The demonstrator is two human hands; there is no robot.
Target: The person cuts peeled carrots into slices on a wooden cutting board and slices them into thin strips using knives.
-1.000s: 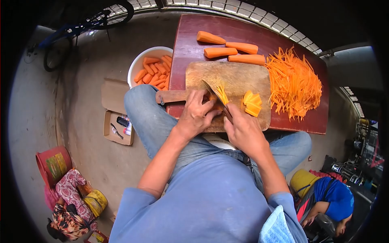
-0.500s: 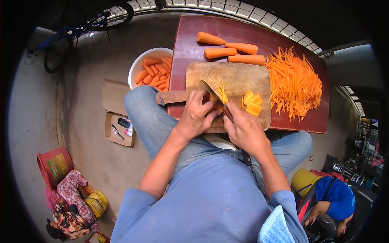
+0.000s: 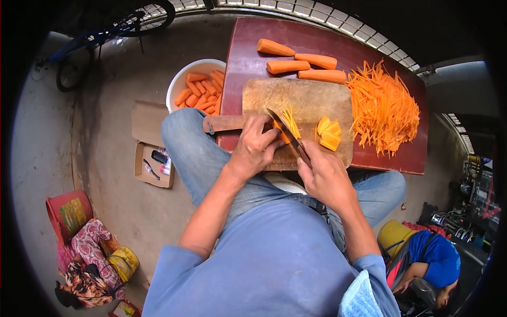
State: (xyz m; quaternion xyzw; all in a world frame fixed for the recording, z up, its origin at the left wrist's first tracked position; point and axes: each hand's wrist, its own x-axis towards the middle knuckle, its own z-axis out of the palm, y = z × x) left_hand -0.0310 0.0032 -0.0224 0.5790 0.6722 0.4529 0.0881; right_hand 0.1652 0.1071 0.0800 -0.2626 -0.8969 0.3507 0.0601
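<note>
My right hand [image 3: 326, 171] is closed on the handle of a knife [image 3: 288, 133], its blade slanting up and left over the wooden cutting board [image 3: 322, 95]. Against the blade's left side, my left hand [image 3: 256, 143] presses orange carrot slices [image 3: 281, 134], partly hidden under its fingers. Thin carrot strips [image 3: 290, 119] lie just right of the blade. Further right on the board rests a fanned stack of carrot slices [image 3: 329, 133]. A large heap of shredded carrot [image 3: 384, 111] sits on the red table [image 3: 243, 47] beside the board.
Several peeled carrots [image 3: 288, 66] lie behind the board. Left of the table, a white bucket [image 3: 175, 84] holds carrot pieces, near an open cardboard box [image 3: 153, 182]. Two other people [image 3: 92, 280] are at the lower left and right, beside buckets. A bicycle [image 3: 79, 47] stands upper left.
My right hand and the knife have shifted slightly right and down, showing more of the blade and the slices beside it. My left hand stays nearly in place.
</note>
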